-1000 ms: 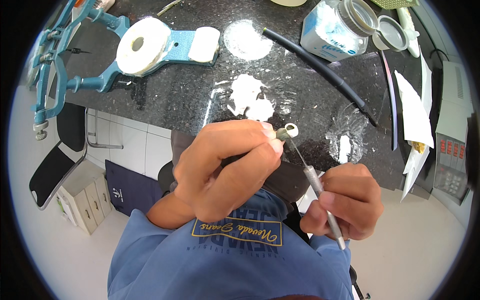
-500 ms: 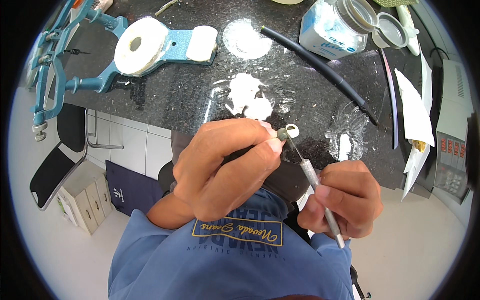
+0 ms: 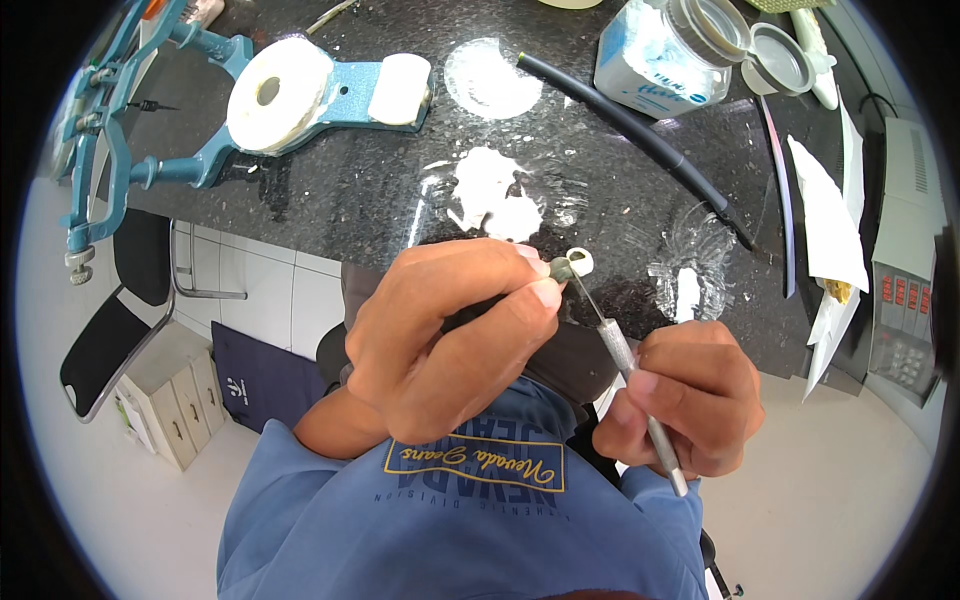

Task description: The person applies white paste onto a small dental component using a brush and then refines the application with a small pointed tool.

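Black speckled stone worktop [image 3: 340, 190] spans the upper part of the frame. Upper left: a blue-painted metal hinged stand [image 3: 350, 110] rests on it, bearing a round white disc [image 3: 300, 105] with a central hole. Centre: the left hand [image 3: 450, 340] is pinched narrow at the worktop's near edge. Lower right of centre: the right hand [image 3: 690, 395] is curled in a pen-type grip. Upper right: a long black tapered rod [image 3: 640, 132] lies diagonally; near it is a white-and-blue jar [image 3: 655, 65] with a grey open lid. Right of centre: a slim silver metal tool [image 3: 618, 348] with a knurled handle is held by the right hand. Just right of centre: a small grey-green piece with an off-white ring end [image 3: 586, 267] is held between left thumb and fingertips; the tool's thin tip reaches it, but firm contact cannot be confirmed.
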A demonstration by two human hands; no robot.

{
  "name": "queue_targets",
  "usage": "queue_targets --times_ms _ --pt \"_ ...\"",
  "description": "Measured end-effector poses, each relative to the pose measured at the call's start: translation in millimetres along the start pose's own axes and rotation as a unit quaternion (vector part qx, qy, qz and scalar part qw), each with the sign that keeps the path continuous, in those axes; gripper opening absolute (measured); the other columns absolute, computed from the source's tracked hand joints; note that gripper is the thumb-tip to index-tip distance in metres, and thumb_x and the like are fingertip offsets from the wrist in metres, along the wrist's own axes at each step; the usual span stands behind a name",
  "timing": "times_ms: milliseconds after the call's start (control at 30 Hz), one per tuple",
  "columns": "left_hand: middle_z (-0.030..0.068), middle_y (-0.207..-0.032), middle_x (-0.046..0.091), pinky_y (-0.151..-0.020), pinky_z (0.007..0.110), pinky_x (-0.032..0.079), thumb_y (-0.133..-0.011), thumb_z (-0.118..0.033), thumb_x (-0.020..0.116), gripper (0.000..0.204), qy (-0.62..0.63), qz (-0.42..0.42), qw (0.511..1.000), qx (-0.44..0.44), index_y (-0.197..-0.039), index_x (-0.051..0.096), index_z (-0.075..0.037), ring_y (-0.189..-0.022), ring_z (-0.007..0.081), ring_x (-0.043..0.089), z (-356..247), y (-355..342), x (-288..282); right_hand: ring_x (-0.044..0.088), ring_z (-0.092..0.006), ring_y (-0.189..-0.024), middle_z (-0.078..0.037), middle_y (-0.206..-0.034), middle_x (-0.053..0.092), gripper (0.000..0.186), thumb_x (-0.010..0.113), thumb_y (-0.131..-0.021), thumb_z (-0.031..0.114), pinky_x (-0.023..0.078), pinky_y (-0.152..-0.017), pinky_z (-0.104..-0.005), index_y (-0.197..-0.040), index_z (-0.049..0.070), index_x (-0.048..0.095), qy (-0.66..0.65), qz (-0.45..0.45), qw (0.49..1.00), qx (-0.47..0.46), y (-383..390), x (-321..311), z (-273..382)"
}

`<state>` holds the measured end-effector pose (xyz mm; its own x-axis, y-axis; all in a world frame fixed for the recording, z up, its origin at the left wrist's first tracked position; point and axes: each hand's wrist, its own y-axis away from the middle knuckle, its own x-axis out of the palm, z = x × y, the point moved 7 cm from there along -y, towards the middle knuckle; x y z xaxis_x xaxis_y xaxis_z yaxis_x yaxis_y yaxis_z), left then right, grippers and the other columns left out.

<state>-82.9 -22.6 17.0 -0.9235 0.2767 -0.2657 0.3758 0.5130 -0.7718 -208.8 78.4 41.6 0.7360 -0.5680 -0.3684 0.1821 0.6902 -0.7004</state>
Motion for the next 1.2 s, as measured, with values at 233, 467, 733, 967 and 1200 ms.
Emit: queue_targets --times_ms 233,467,733,967,1200 --pt "0.015 -0.085 0.064 -0.062 0.029 0.055 -0.055 0.005 0.072 0.031 0.001 -0.003 1.0 0.018 -0.085 0.068 0.005 -0.076 0.0248 0.066 -0.6 1.7 -0.1 0.059 -0.0196 -0.056 -0.012 -0.072 0.061 0.032 0.082 -0.063 0.008 0.049 -0.042 -0.0278 -0.085 -0.004 0.064 -0.01 0.012 1.0 0.006 -1.1 -0.1 -0.1" --pt "0.0121 -0.096 0.058 -0.064 0.027 0.057 -0.074 0.007 0.075 0.034 -0.062 0.108 0.992 0.008 -0.099 0.056 -0.004 -0.078 0.0221 0.065 -5.2 -3.3 2.9 0.059 -0.0196 -0.056 -0.012 -0.072 0.06 0.031 0.082 -0.063 0.006 0.05 -0.042 -0.0276 -0.086 -0.004 0.063 -0.023 0.019 1.0 0.006 -2.3 -0.7 0.6" --pt "0.0119 -0.096 0.058 -0.064 0.027 0.057 -0.073 0.008 0.075 0.035 -0.064 0.106 0.992 0.005 -0.099 0.055 -0.005 -0.078 0.0216 0.065 -4.8 -2.3 2.9 0.06 -0.0196 -0.056 -0.012 -0.072 0.06 0.03 0.081 -0.064 0.006 0.051 -0.043 -0.0276 -0.086 -0.005 0.063 -0.009 0.018 1.0 0.015 -2.3 0.1 0.0" --pt "0.0118 -0.096 0.058 -0.063 0.027 0.056 -0.074 0.007 0.075 0.034 -0.062 0.1 0.993 0.0 -0.098 0.055 -0.005 -0.077 0.0213 0.065 -4.7 -2.1 3.5 0.06 -0.0198 -0.056 -0.012 -0.072 0.061 0.031 0.082 -0.063 0.007 0.051 -0.043 -0.0281 -0.086 -0.004 0.064 -0.014 0.012 1.0 0.02 -2.0 -0.3 -0.3" --pt "0.0116 -0.096 0.056 -0.062 0.026 0.056 -0.071 0.011 0.074 0.036 -0.063 0.097 0.993 0.012 -0.098 0.056 -0.005 -0.077 0.0218 0.065 -5.9 -2.1 3.4 0.06 -0.0194 -0.056 -0.011 -0.072 0.061 0.029 0.081 -0.061 0.005 0.05 -0.044 -0.0277 -0.085 -0.003 0.065 -0.041 -0.03 0.998 0.043 1.2 -5.1 -0.1"
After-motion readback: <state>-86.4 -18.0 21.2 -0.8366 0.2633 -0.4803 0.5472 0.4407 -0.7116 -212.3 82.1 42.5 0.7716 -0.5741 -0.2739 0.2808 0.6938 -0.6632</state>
